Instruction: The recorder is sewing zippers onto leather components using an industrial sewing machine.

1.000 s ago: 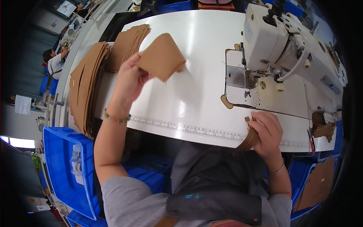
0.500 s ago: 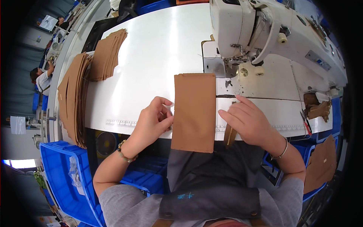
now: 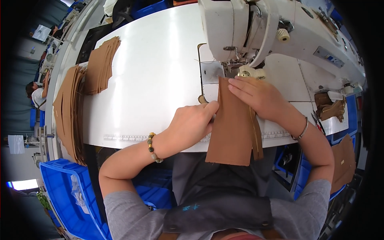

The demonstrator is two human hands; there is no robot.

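A brown rectangular fabric panel (image 3: 232, 132) lies over the table's front edge, its top corner close to the sewing machine's needle area (image 3: 236, 66). My left hand (image 3: 196, 122) is closed, thumb and forefinger pinching the panel's left edge. Stretched out flat, the fingers of my right hand (image 3: 258, 96) rest on the panel's upper right part; the thumb is hidden. A narrow brown strip with a gold-toned line (image 3: 257, 138), which looks like a zipper, runs along the panel's right edge. Its upper end is hidden beneath my right hand.
Two stacks of brown fabric pieces (image 3: 69, 116) (image 3: 102, 66) are on the left. Blue crates (image 3: 68, 196) stand below the table. At the right are more brown pieces (image 3: 332, 107) and red-handled scissors (image 3: 319, 125). A ruler scale (image 3: 124, 137) follows the front edge. Another person (image 3: 38, 94) sits far left.
The panel has moved right and toward the machine, meeting the strip. My left hand now pinches its edge. My right hand has gone from the strip up onto the panel.
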